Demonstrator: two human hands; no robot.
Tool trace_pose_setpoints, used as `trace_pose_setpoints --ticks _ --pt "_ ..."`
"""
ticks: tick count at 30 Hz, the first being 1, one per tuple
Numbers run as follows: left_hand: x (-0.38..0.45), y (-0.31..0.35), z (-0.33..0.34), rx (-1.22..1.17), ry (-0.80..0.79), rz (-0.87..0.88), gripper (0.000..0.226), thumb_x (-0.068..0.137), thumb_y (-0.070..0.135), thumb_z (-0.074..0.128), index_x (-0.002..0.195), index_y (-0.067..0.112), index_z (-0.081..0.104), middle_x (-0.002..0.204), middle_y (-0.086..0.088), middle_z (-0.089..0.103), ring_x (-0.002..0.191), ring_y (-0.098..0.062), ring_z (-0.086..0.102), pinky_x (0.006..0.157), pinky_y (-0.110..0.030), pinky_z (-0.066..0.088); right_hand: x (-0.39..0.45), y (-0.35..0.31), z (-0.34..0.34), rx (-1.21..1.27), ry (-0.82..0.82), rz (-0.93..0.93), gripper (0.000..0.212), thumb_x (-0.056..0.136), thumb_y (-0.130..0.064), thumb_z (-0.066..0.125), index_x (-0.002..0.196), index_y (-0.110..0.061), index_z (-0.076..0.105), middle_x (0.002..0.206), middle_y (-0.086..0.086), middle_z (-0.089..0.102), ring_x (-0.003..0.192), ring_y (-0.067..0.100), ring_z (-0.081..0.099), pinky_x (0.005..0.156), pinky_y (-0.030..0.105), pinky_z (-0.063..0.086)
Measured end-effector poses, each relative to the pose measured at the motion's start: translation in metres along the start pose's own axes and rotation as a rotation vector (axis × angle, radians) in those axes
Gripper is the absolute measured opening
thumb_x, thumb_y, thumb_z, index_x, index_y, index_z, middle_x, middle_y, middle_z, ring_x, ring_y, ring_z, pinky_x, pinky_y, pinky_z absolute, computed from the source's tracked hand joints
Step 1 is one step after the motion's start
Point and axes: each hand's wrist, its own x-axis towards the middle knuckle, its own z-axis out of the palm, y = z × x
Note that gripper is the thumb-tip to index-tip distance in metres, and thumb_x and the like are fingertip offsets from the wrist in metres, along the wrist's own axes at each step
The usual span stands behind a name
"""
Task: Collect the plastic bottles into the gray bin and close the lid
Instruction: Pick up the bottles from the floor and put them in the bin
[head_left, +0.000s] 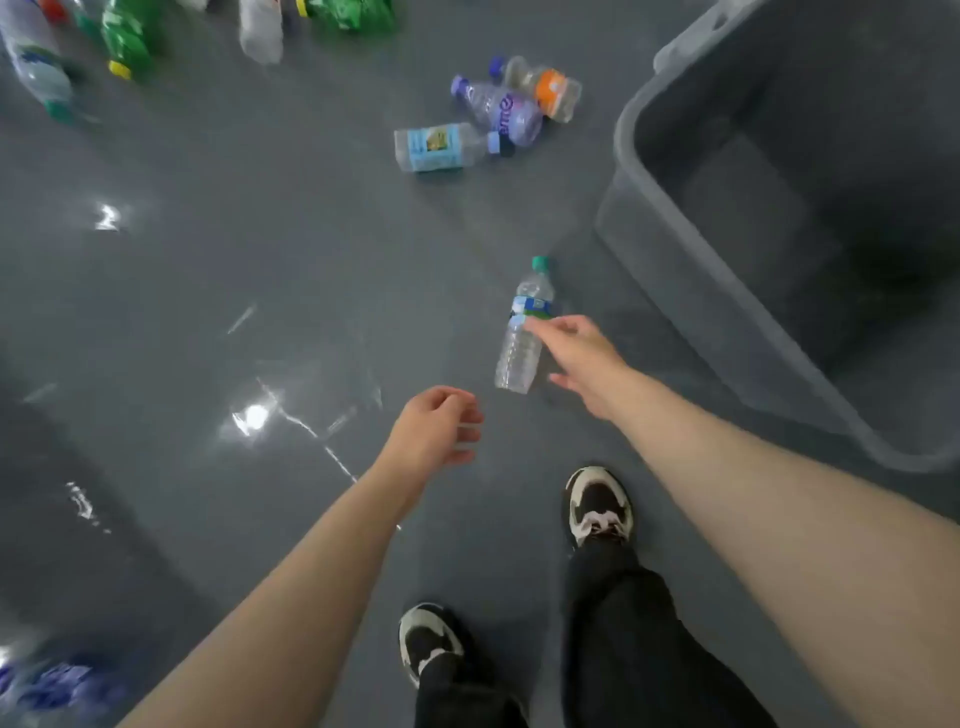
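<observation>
A clear bottle with a green cap lies on the grey floor beside the gray bin. My right hand reaches over it with fingers spread. Its fingertips touch the bottle's label and the thumb stays apart from the bottle. My left hand hovers lower left of the bottle, fingers loosely curled, holding nothing. Three more bottles lie together farther off: a blue-label bottle, a purple bottle and an orange-label bottle. The bin stands open at the right; no lid is in view.
Several more bottles, green ones and clear ones, lie along the top left. A blurred blue bottle lies at the bottom left. My two shoes stand on the glossy floor just below my hands.
</observation>
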Motion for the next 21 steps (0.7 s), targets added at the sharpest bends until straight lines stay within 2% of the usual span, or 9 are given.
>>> trace_pose_setpoints --ticks 3,6,8,10,12,13,15,18,21 --pt "0.039 -0.02 0.009 0.036 -0.017 -0.019 0.022 0.101 0.015 0.047 0.104 0.012 0.068 0.094 -0.004 0.07 0.077 -0.02 0.065 0.069 -0.033 0.056 0.055 0.009 0.007 0.002 0.068 0.029 0.083 0.069 -0.063 0.075 0.135 -0.026 0.043 0.133 -0.004 0.047 0.111 0.011 0.052 0.091 0.037 0.049" --pt "0.071 -0.05 0.007 0.03 -0.015 -0.043 0.022 0.102 0.015 0.047 0.104 0.011 0.069 0.094 -0.003 0.071 0.077 -0.019 0.065 0.068 -0.032 0.054 0.112 0.031 0.029 -0.096 0.141 0.05 0.128 0.04 -0.079 0.073 0.147 -0.028 0.023 0.144 -0.002 0.038 0.129 0.019 0.046 0.102 0.041 0.045" --pt "0.081 -0.064 -0.002 0.005 0.017 -0.053 0.023 0.101 0.013 0.046 0.102 0.012 0.069 0.091 -0.002 0.071 0.075 -0.018 0.064 0.068 -0.032 0.054 0.134 0.041 0.046 -0.12 0.197 0.046 0.139 0.033 -0.082 0.075 0.147 -0.027 0.018 0.144 -0.001 0.04 0.133 0.022 0.045 0.105 0.045 0.045" --pt "0.087 -0.077 -0.011 -0.021 0.048 -0.071 0.024 0.101 0.012 0.045 0.099 0.014 0.069 0.089 -0.002 0.071 0.073 -0.017 0.064 0.068 -0.032 0.053 0.145 0.046 0.061 -0.192 0.244 0.011 0.132 0.047 -0.072 0.083 0.149 -0.02 0.018 0.145 0.003 0.042 0.134 0.025 0.046 0.106 0.043 0.045" --pt "0.086 -0.091 -0.026 -0.043 0.065 -0.088 0.023 0.1 0.011 0.045 0.099 0.014 0.068 0.088 -0.002 0.071 0.071 -0.017 0.064 0.068 -0.032 0.052 0.158 0.055 0.08 -0.277 0.262 -0.007 0.118 0.062 -0.053 0.087 0.149 -0.011 0.018 0.145 0.009 0.045 0.131 0.029 0.049 0.108 0.043 0.044" --pt "0.085 -0.097 -0.032 -0.05 0.066 -0.095 0.023 0.1 0.011 0.045 0.099 0.013 0.068 0.088 -0.003 0.071 0.071 -0.017 0.064 0.067 -0.031 0.051 0.161 0.057 0.085 -0.298 0.27 0.002 0.112 0.064 -0.046 0.088 0.146 -0.009 0.02 0.142 0.011 0.048 0.127 0.03 0.053 0.106 0.043 0.046" --pt "0.08 -0.11 -0.052 -0.075 0.083 -0.1 0.023 0.1 0.01 0.045 0.099 0.014 0.067 0.089 -0.004 0.07 0.071 -0.017 0.063 0.063 -0.029 0.05 0.157 0.059 0.105 -0.28 0.256 0.007 0.102 0.056 -0.039 0.086 0.137 -0.01 0.032 0.131 0.01 0.056 0.113 0.029 0.062 0.097 0.043 0.054" --pt "0.066 -0.13 -0.083 -0.113 0.143 -0.11 0.023 0.099 0.012 0.045 0.101 0.013 0.068 0.088 -0.002 0.07 0.073 -0.017 0.063 0.062 -0.027 0.05 0.128 0.057 0.144 -0.182 0.092 -0.044 0.082 0.049 -0.038 0.081 0.12 -0.013 0.049 0.11 0.004 0.067 0.09 0.023 0.071 0.08 0.043 0.062" --pt "0.043 -0.149 -0.113 -0.172 0.193 -0.118 0.023 0.099 0.013 0.046 0.104 0.011 0.069 0.089 -0.002 0.072 0.073 -0.016 0.063 0.063 -0.028 0.051 0.082 0.058 0.187 -0.238 -0.134 -0.092 0.076 0.048 -0.042 0.081 0.114 -0.016 0.055 0.102 0.005 0.072 0.084 0.021 0.074 0.077 0.045 0.063"
